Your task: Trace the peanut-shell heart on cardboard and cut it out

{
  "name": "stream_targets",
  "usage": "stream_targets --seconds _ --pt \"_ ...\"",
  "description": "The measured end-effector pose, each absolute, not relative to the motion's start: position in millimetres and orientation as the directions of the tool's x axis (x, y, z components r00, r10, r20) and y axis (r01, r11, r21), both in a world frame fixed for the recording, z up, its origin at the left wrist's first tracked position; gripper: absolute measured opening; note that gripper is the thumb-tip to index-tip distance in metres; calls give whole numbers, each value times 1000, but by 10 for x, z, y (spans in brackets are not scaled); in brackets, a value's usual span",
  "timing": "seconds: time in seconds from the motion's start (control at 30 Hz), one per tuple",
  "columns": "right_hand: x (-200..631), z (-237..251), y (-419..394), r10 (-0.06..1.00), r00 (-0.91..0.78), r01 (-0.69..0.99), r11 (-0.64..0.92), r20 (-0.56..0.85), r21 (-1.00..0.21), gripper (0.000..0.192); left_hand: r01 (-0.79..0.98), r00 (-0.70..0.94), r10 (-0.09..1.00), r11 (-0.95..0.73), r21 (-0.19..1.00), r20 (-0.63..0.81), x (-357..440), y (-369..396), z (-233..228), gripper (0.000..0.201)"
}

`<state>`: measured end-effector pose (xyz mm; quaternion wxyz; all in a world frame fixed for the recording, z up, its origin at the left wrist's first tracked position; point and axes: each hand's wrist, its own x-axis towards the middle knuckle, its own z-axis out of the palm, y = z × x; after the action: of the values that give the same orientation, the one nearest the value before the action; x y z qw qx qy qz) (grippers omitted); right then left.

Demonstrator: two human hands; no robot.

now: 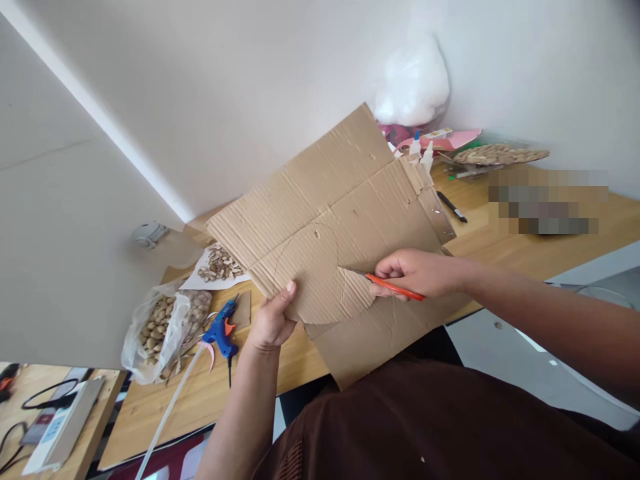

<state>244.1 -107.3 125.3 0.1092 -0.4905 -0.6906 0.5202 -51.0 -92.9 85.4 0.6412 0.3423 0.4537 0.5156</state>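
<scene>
A large sheet of corrugated cardboard (310, 193) is held up at a tilt over the table, with a curved outline drawn on it. My left hand (274, 317) grips its lower left edge, thumb on top and the other fingers hidden behind. In my right hand (413, 272) is a pair of scissors with orange handles (400, 289). Their blades meet the cardboard at the drawn line, where a curved cut opens below. A lower flap of the cardboard (380, 343) hangs toward my lap.
A blue glue gun (223, 328) lies left on the wooden table (150, 413), beside a plastic bag of peanuts (157, 327) and a pile of shells (220, 262). A black pen (453, 207) and a shell-covered disc (500, 155) lie right. A power strip (63, 423) sits far left.
</scene>
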Motion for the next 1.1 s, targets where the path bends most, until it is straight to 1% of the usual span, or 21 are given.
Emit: stream_targets --seconds 0.13,0.27,0.43,0.57,0.7,0.8,0.97,1.1 --pt "2399 1274 -1098 764 -520 531 -62 -383 -845 41 -333 47 976 215 918 -212 -551 -908 826 56" --pt "2365 1299 -1168 753 -519 508 -108 -404 -854 42 -332 59 977 213 919 -205 -598 -915 817 54" --pt "2379 1297 -1181 738 -520 489 -157 -431 -858 38 -283 88 984 172 944 -153 -667 -932 845 50" --pt "2450 1296 -1132 691 -551 500 -175 -468 -848 43 -252 92 985 166 953 -147 -696 -944 888 53" --pt "2462 1371 -1102 669 -569 546 -129 -479 -828 47 -271 98 984 169 948 -147 -684 -953 911 53" --pt "2410 1446 -1093 695 -548 601 -60 -465 -797 47 -263 100 984 166 950 -144 -663 -949 920 52" --pt "2320 1534 -1087 742 -534 627 27 -405 -778 47 -259 106 981 185 948 -163 -668 -950 942 52" --pt "2296 1589 -1096 753 -523 630 26 -399 -776 48 -250 112 976 211 945 -188 -673 -966 972 51"
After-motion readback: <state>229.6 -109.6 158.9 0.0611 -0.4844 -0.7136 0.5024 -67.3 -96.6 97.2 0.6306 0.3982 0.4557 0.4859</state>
